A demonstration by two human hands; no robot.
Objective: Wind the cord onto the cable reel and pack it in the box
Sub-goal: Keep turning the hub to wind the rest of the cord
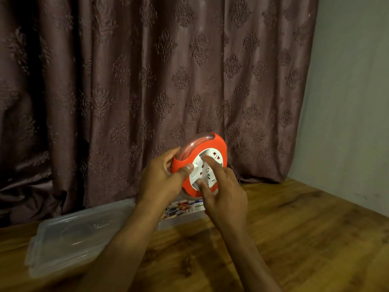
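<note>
I see the cable reel [200, 165] held up in the air above the bench [294, 228], tilted so its white socket face points toward me. My left hand [162, 180] grips the reel's orange rim on the left side, thumb pressed over the front edge and the other fingers [168, 157] curled around the back, closed firmly on it. My right hand [225, 194] is not clasping anything: its fingers are spread and loose, with the index fingertip touching the upper part of the white disc and the thumb tip touching its lower part. Through the clear section of the reel's upper left rim I can make out orange cord [193, 142] coiled inside. Whether any cord trails out of the reel I cannot tell.

Below the reel, the clear plastic box [185, 216] sits on the bench with a printed label on its side, partly hidden behind both hands. Its clear lid [69, 239] lies flat on the bench to the left, just beside the box. A patterned brown curtain [147, 70] hangs behind everything.
</note>
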